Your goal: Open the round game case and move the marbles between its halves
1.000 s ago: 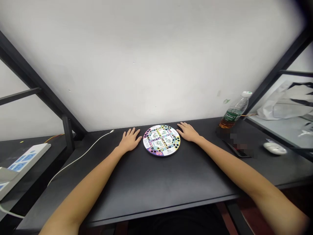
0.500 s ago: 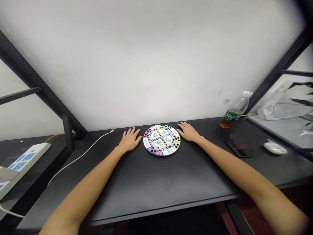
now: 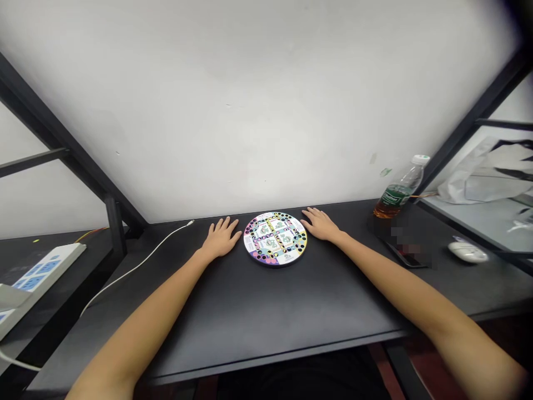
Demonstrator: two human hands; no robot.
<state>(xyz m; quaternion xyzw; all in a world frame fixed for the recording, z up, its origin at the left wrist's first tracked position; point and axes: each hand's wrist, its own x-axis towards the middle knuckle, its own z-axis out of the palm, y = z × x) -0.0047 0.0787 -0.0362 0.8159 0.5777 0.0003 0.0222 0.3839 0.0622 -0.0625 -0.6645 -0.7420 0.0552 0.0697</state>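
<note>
Person's L hand and R hand lie palm-down at 9 and 3 o'clock on the rim of a round ludo-style board, fingers released, grasping nothing, apparently just steadying or framing it.

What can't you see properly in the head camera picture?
In the head view:
The board: its little pictures and words are too small to read.
The flat thing beside the bottle: blurry square patches cover it.
The power strip: the left edge cuts it off.
The bag: the right edge cuts it off.
</note>
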